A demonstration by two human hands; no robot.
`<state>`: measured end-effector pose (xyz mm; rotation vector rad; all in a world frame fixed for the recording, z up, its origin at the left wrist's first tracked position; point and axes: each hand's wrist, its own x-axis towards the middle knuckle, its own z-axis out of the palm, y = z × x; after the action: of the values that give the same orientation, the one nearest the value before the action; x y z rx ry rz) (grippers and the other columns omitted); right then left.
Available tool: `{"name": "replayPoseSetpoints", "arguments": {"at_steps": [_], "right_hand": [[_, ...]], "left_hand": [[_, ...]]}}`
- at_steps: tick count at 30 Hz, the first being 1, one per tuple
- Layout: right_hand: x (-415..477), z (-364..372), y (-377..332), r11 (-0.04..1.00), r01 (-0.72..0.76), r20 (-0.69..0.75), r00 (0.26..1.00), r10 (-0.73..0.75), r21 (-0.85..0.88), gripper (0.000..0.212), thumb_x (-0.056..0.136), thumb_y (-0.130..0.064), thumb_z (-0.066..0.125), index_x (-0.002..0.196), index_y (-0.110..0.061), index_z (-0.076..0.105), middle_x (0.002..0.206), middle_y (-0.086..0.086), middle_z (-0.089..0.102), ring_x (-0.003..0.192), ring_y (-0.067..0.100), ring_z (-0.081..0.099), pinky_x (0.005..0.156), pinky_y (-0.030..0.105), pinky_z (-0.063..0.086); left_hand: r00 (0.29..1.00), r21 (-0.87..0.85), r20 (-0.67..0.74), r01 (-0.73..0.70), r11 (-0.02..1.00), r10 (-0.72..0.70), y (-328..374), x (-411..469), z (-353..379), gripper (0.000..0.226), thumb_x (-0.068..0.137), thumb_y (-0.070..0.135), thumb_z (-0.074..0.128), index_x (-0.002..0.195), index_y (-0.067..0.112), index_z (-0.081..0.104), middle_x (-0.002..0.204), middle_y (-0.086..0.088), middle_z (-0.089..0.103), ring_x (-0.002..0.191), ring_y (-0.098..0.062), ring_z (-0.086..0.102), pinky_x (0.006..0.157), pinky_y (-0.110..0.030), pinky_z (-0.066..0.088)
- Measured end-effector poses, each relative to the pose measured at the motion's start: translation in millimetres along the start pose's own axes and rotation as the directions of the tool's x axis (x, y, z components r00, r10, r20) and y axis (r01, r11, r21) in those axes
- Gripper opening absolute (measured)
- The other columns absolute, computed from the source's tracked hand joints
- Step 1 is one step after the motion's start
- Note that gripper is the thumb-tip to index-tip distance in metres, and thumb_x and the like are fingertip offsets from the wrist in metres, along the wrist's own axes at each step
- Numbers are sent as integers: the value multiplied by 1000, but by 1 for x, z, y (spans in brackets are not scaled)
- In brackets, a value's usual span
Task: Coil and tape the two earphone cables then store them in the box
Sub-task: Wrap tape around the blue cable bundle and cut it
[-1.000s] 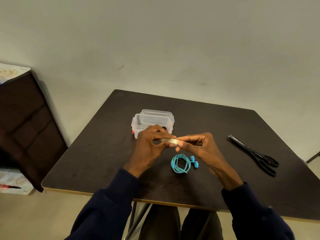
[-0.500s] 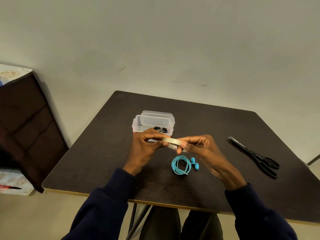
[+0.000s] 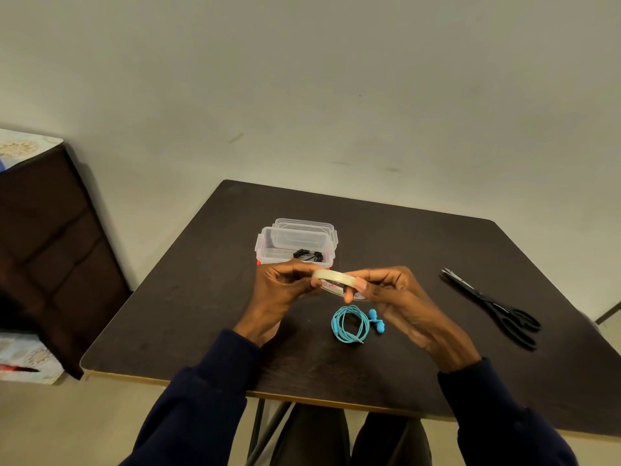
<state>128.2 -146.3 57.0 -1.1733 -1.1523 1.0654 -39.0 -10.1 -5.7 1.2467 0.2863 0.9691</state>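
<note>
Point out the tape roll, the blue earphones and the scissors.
tape roll point(image 3: 331, 276): head view, on its pale outer band.
blue earphones point(image 3: 336, 327): head view, left side of the coiled cable.
scissors point(image 3: 494, 306): head view, near the pivot.

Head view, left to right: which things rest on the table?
The clear box holding the black earphones → coiled blue earphones → black scissors. The tape roll, pinched between left hand and right hand, overlaps box and coil: left out.
</note>
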Motion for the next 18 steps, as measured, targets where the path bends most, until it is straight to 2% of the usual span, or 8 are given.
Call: {"name": "replayPoseSetpoints", "arguments": {"at_steps": [4,7,10,12,15,18], "right_hand": [[0,-2,-2,999,-11,20,1000,10,51,29,84,-17,68,111,-11,76,90,15,75,95,23,70,94,32,53],[0,-2,-2,1000,5,-13,1000,-5,2,23,88,-13,65,108,-15,78,89,14,75,95,23,70,92,32,54],[0,-1,0,994,28,-64,997,-35,-107,23,86,-16,64,104,-18,79,88,13,76,92,24,72,89,29,55],[1,0,2,982,35,-93,994,-54,-188,24,85,-18,66,106,-13,77,87,13,76,89,24,73,86,28,56],[2,2,4,963,44,-137,987,-83,-266,23,82,-21,70,102,-12,77,85,12,77,84,24,74,81,25,56],[3,8,6,963,37,-168,982,-85,-267,11,83,-16,73,91,-18,79,80,12,77,78,23,74,77,25,58]], "left_hand": [[999,-88,3,49,995,-49,-1,0,0,26,74,15,81,99,10,79,108,-17,75,104,-33,72,77,-35,62],[998,-71,-12,63,995,-64,-1,0,-1,26,73,16,81,98,12,79,108,-15,76,105,-32,72,77,-34,62],[995,157,-7,-99,983,102,5,4,-2,28,74,10,81,101,9,77,104,-9,77,106,-26,72,84,-30,60],[970,314,76,-242,918,230,11,7,-3,30,74,8,83,103,8,77,105,-6,77,107,-22,71,92,-28,57],[959,417,175,-279,865,224,18,7,2,29,76,10,84,104,8,78,105,-4,76,105,-22,70,93,-28,57],[954,466,156,-299,833,255,20,2,9,21,76,23,79,97,18,79,94,2,75,93,-12,70,84,-20,56]]}}
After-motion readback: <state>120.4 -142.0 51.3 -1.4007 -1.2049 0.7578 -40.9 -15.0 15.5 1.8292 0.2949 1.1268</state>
